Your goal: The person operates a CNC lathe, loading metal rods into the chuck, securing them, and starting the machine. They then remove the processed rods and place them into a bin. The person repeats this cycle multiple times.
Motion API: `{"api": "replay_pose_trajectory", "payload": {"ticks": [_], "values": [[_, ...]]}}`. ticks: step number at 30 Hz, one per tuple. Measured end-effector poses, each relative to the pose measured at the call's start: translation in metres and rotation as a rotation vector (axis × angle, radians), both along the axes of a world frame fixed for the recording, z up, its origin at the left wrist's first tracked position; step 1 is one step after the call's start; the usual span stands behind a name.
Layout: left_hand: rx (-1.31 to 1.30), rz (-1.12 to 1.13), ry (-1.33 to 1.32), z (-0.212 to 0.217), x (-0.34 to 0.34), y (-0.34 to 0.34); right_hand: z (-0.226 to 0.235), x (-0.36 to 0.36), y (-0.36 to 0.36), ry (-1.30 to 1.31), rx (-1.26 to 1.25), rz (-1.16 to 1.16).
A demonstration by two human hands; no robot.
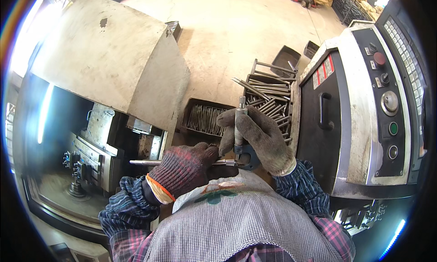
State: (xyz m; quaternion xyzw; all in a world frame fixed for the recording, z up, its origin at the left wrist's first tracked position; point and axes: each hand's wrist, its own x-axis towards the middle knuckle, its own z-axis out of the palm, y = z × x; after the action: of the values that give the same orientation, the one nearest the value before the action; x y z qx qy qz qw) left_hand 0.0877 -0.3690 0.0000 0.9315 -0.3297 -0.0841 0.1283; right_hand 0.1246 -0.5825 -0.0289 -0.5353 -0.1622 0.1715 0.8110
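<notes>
My left hand [184, 165], in a dark knitted work glove with an orange-edged cuff, is closed around a slim metal rod [144, 162]. The rod lies roughly level in front of my apron, its left end sticking out past the glove. My right hand [266, 137], in a brown-grey glove, grips a micrometer [241, 103] that stands upright with its thimble between thumb and fingers. The micrometer's dark curved frame is at the bottom, around the rod's right end. Whether its jaws touch the rod I cannot make out.
Beyond my hands are a dark bin [185, 111] of short rods and a crate heaped with longer metal rods [271, 91]. An open machine [98, 159] stands left. At right is another machine with a handled door [324, 111] and control panel [384, 103]. An apron [218, 216] covers my front.
</notes>
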Motion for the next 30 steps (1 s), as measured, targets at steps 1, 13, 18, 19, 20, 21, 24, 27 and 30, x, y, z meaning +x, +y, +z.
{"api": "replay_pose_trajectory", "payload": {"ticks": [1,13,18,19,20,21,24,27,30], "values": [[0.01,-0.017,-0.001,-0.003,0.005,0.003,-0.002,0.002,0.002,-0.021,-0.028,-0.01],[-0.014,-0.031,-0.001,-0.005,0.021,0.024,-0.003,0.017,0.032,0.06,0.101,0.048],[-0.065,0.008,0.016,-0.001,0.027,0.02,-0.004,0.021,0.037,0.052,-0.005,0.015],[-0.056,-0.005,-0.005,0.0,0.028,0.02,-0.003,0.021,0.037,0.075,0.006,0.021],[-0.039,-0.024,-0.005,-0.001,0.03,0.021,-0.003,0.022,0.037,0.071,0.014,0.022],[-0.022,-0.044,-0.004,-0.004,0.032,0.024,-0.004,0.023,0.038,0.067,0.022,0.024],[0.012,-0.063,0.019,-0.009,0.036,0.026,-0.006,0.026,0.039,0.075,0.035,0.024],[0.011,-0.05,0.047,-0.009,0.038,0.027,-0.006,0.027,0.039,0.053,-0.016,0.004],[0.025,-0.047,0.075,-0.009,0.04,0.029,-0.004,0.03,0.039,0.04,-0.119,-0.002]]}}
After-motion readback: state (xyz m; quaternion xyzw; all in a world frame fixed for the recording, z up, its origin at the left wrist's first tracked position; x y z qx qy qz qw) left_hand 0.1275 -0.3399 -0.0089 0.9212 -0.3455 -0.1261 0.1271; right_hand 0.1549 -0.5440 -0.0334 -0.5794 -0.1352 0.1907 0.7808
